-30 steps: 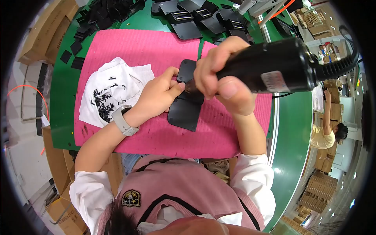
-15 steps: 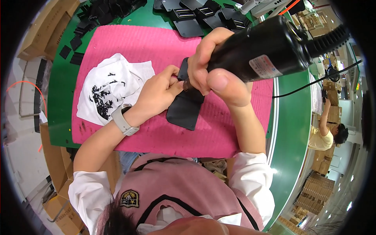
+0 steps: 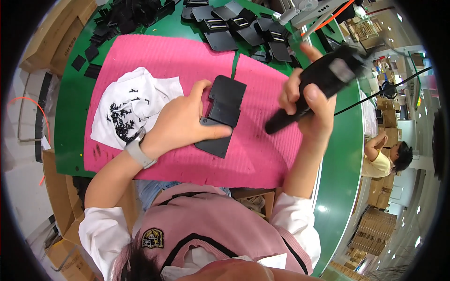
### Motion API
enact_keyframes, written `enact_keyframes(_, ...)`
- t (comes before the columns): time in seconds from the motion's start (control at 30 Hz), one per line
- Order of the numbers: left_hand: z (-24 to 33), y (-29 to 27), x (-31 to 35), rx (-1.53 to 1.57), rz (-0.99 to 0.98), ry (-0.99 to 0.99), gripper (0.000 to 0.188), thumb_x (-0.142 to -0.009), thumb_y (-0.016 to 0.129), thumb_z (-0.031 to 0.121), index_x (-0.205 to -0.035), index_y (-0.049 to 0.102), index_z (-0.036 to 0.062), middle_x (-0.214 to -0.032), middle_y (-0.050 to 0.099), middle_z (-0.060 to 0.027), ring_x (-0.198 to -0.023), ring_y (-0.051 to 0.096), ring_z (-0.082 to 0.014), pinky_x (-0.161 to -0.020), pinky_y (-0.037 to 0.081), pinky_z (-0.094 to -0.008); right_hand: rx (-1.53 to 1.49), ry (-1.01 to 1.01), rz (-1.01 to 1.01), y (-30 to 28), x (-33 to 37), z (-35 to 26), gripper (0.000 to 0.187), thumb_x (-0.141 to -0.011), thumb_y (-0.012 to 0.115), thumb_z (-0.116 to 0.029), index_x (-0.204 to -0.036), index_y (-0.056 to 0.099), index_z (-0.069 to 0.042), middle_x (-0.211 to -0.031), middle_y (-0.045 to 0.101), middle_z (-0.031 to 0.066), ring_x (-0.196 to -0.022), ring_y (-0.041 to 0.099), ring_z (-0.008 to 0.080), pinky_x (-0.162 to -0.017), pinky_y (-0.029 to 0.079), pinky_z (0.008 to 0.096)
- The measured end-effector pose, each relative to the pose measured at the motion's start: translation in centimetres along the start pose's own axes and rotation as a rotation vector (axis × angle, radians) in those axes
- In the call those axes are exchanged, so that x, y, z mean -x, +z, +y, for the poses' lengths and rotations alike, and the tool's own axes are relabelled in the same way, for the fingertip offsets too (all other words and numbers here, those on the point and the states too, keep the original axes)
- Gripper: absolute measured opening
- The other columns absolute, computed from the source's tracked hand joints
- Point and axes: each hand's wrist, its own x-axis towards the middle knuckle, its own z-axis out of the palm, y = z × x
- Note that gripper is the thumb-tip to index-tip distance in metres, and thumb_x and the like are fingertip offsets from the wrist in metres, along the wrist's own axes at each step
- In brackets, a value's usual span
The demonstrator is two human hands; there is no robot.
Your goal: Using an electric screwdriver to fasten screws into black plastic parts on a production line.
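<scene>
A black flat plate part (image 3: 228, 96) with a stepped middle section lies on the pink mat (image 3: 253, 161). My left hand (image 3: 180, 124) grips it from the left, index finger at its upper left edge and thumb across its lower part. Above the mat, to the right of the plate, my right hand (image 3: 307, 100) is wrapped round a black electric screwdriver (image 3: 328, 75), slightly smeared by motion. Its narrow end points down and left, apart from the plate. Left of my left hand, many small black screws (image 3: 121, 122) lie on a crumpled white cloth (image 3: 161, 86).
Several black plate assemblies (image 3: 220, 40) lie at the back of the green table (image 3: 70, 126). A pile of black pieces (image 3: 126, 18) sits at the back left. A black cable (image 3: 361, 100) runs to the right, where another person (image 3: 386, 159) works farther off.
My right hand has carried the screwdriver right, off the plate. My left hand has shifted from fingers bunched near the screwdriver's end to a wider grip, thumb across the plate.
</scene>
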Motion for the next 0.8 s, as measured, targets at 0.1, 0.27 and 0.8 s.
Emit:
enact_keyframes(0.1,-1.5,1.1,1.3,0.099,0.067,0.097,0.069,-0.07,0.075,0.023,-0.125,0.038,0.0043,-0.06,0.051,-0.0085,-0.055,0.055,-0.0274,-0.052,0.04,-0.0367,0.431,0.301,0.229,-6.0,2.6,1.5,0.069,-0.081,0.067,-0.023,-0.136,0.032,0.002,-0.084,0.053,0.0086,-0.064,0.057,0.0182,-0.059,0.047,0.0304)
enact_keyframes(0.27,0.6,0.9,2.1,0.361,0.237,0.257,0.053,-0.072,0.063,-0.005,-0.12,0.042,0.0032,-0.07,0.053,-0.011,-0.061,0.056,-0.0282,-0.055,0.044,-0.0353,1.744,0.463,0.403,-7.3,6.1,3.2,0.07,-0.07,0.075,-0.022,-0.128,0.043,0.0,-0.119,0.051,0.0249,-0.101,0.055,0.0392,-0.083,0.049,0.0412)
enact_keyframes(0.8,-0.9,-2.2,6.8,0.818,0.46,0.312,0.04,-0.09,0.059,0.029,-0.109,0.055,-0.0051,-0.098,0.06,-0.0054,-0.087,0.054,-0.0104,-0.077,0.045,-0.0271,0.551,-0.361,-0.441,10.3,-0.8,2.8,0.028,-0.065,0.079,-0.02,-0.074,0.058,-0.004,-0.058,0.053,0.0026,-0.044,0.052,0.0131,-0.042,0.038,0.024)
